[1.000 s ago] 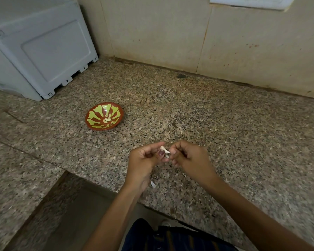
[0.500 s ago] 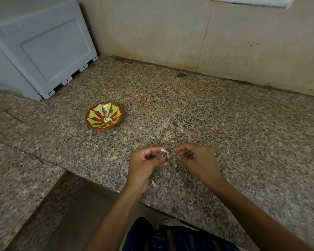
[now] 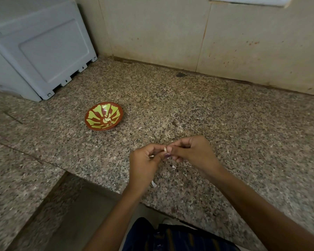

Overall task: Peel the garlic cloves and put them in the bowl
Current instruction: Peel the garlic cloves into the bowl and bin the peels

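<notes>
We see two hands meeting above a speckled granite counter. The left hand and right hand touch at the fingertips, both pinching one small pale garlic clove between them. A red bowl with yellow-green markings sits beyond the hands to their left, holding a few peeled cloves. Nearer than the hands, white skin scraps lie on the counter.

Speckled granite counter, stained beige wall, perhaps a grey appliance.
</notes>
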